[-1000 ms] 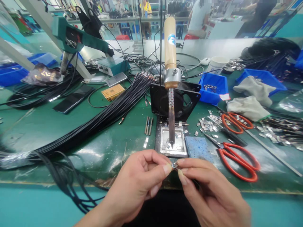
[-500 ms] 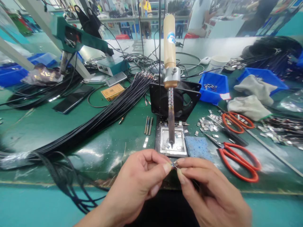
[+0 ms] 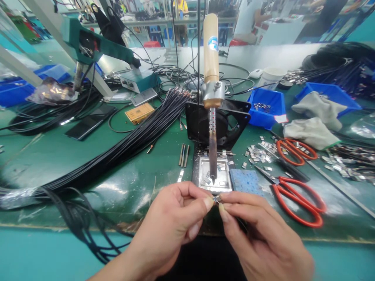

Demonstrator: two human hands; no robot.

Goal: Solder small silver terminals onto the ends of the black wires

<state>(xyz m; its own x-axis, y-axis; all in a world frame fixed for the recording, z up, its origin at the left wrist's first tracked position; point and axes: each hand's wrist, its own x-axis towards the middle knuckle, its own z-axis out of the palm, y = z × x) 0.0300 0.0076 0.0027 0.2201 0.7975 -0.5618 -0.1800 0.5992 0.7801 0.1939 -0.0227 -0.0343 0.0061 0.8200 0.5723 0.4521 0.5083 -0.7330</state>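
Observation:
Between the fingertips of both hands is a small metal connector (image 3: 216,199), just in front of the metal tray (image 3: 202,175). My left hand (image 3: 178,218) pinches its left side with thumb and forefinger. From the right, my right hand (image 3: 258,230) grips it with thumb and fingers; a thin dark cable shows faintly below those fingers. A soldering iron (image 3: 213,144) with a wooden handle hangs upright, tip down over the tray. The blue sponge (image 3: 246,182) lies right of the tray, close behind my right hand.
Red-handled scissors (image 3: 304,199) and loose metal pieces (image 3: 259,154) lie right. A black cable bundle (image 3: 117,152) crosses the left side. Behind the iron stands a black fan (image 3: 228,125), with a blue bin (image 3: 266,113) beside it. A heat gun (image 3: 96,47) is at upper left.
Both hands remain pinched together and have risen very slightly in view. The small connector appears turned a little between the fingertips. The view has shifted slightly.

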